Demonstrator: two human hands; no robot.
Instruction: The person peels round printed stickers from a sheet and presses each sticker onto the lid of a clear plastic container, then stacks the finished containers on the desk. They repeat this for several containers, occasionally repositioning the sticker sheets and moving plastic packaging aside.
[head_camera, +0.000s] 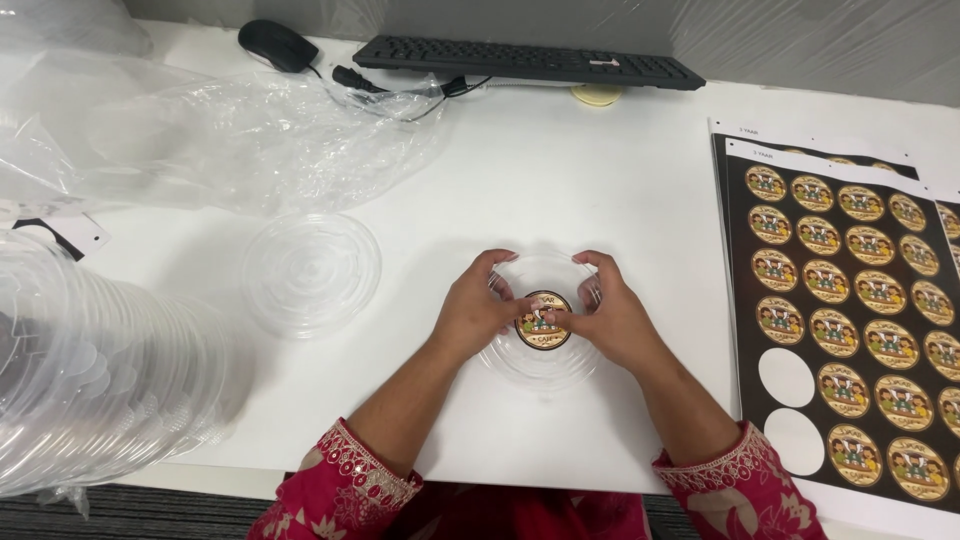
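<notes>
I take the clear round plastic lid (541, 358) at the middle of the white desk (560, 190) as my landmark. The step in hand, as I judge it, is pressing a round brown-and-gold sticker (543, 320) onto the centre of that lid. My left hand (478, 312) rests on the lid's left side, my right hand (612, 318) on its right side; both are curled, thumbs down on the sticker's edges, fingers steadying the far rim. Neither hand encloses anything.

The sticker sits flat and roughly centred, as far as the thumbs let me see. The next move, in my judgement, calls for smoothing outward from the centre so that no bubble or crease remains.

The lid looks thin, ribbed in concentric rings and fully transparent. Left of it lies a second clear ribbed lid (312, 270), bare. Further left a leaning stack of clear lids (90, 370). Right of it a dark sticker sheet (850, 310) with two stickers gone.
</notes>
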